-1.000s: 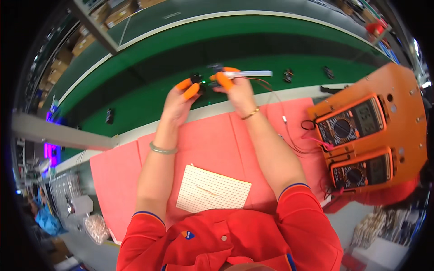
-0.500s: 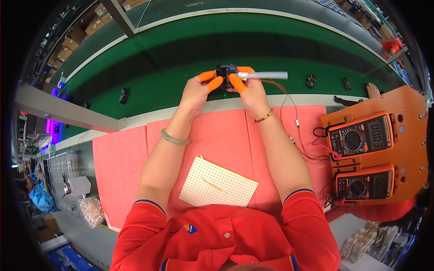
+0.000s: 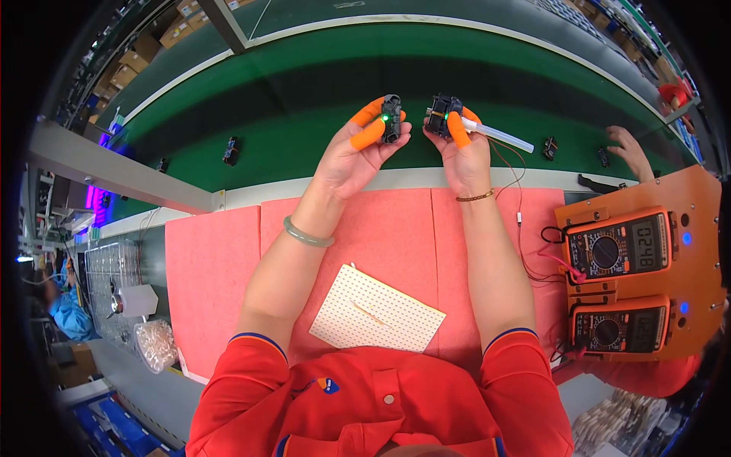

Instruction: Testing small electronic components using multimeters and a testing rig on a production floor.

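My left hand pinches a small black electronic module between fingers in orange finger cots; a green light glows on it. A hand's width to the right, my right hand grips a second black module, which also shows a green glow. From the right hand a pale tube-like handle sticks out to the right, with thin reddish-brown wires running down toward the meters. Fingers hide how the handle meets the module. Both hands are raised over the green belt.
Several black modules, one of them at left, lie on the belt. Another person's hand reaches in at right. Two orange multimeters sit on an orange panel. A dotted white sheet lies on the red foam mat. A metal post crosses at left.
My hands have drawn apart, separating the two modules, whose green lights now show plainly. Blue lights have come on at the orange panel. The other person's hand has reached further over the belt.
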A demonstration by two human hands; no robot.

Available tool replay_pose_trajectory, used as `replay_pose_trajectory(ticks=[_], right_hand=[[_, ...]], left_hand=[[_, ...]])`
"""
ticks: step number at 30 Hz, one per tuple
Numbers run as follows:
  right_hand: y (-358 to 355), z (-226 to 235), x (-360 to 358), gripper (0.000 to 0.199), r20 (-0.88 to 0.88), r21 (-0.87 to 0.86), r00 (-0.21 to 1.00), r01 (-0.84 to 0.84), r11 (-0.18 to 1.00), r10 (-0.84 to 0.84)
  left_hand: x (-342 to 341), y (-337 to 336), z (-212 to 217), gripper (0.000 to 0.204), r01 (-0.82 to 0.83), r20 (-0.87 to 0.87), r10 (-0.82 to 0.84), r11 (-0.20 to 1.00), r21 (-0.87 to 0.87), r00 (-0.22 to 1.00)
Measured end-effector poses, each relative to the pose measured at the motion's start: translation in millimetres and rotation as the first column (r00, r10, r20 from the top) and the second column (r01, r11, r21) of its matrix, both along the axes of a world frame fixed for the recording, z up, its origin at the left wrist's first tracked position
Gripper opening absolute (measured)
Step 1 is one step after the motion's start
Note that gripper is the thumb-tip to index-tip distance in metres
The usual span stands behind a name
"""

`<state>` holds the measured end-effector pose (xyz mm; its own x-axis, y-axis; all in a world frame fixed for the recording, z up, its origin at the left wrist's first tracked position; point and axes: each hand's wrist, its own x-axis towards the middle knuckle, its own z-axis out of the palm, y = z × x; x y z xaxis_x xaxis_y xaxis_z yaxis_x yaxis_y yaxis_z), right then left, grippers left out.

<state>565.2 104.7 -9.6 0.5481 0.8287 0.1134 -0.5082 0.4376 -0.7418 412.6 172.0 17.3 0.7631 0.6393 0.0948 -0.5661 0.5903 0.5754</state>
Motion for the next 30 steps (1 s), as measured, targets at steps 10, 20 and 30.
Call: replay_pose_trajectory(ticks=[10, 20, 30], right_hand=[[2, -6, 3, 0.026, 0.021, -0.034, 1.000, -0.005, 0.999, 0.006], [4, -9, 6, 0.026, 0.044, -0.019, 0.999, -0.021, 1.000, 0.021], [-3, -6, 9, 0.026, 0.035, -0.019, 0.999, -0.010, 1.000, 0.011]], left_hand=[[2, 9, -9, 0.027, -0.028, 0.056, 0.049, 0.942, -0.335, 0.997], [23, 12, -18, 0.045, 0.159, -0.592, 0.715, 0.579, 0.800, 0.371], [-59, 63, -3, 0.044, 0.585, 0.060, 0.993, 0.010, 0.811, -0.100]])
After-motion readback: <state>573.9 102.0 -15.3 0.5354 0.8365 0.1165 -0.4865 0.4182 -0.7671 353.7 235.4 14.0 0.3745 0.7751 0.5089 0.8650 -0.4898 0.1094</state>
